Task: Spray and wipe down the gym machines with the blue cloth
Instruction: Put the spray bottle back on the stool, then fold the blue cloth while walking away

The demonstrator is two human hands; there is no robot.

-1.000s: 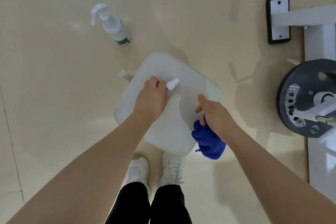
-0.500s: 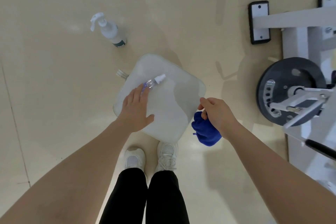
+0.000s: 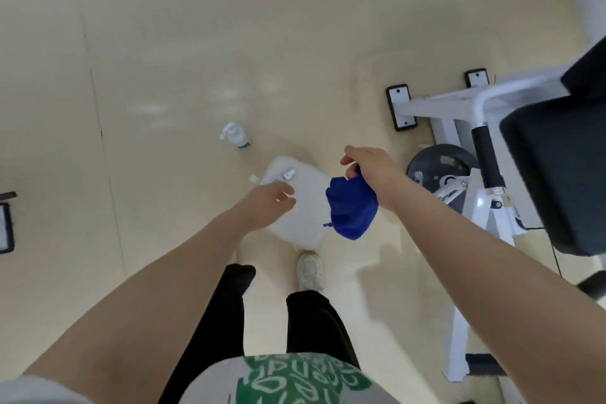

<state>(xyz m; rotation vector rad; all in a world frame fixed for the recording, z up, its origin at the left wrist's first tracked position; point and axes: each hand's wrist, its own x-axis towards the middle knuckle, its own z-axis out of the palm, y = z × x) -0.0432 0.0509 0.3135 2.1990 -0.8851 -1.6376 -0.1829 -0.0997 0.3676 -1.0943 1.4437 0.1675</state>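
Pinching the blue cloth [image 3: 351, 207] in my right hand [image 3: 373, 170], I let it hang just right of the white container [image 3: 305, 207]; my left hand [image 3: 267, 207] hovers relaxed over it, holding nothing.

I see a deep blue cloth [image 3: 351, 207], a pale white seat pad [image 3: 305, 207], beige glossy floor [image 3: 164, 43], white machine frame [image 3: 459, 272] with black padding [image 3: 557, 174], black trousers [image 3: 314, 321], white shoe [image 3: 310, 269], green-and-white patterned shirt [image 3: 295, 380].
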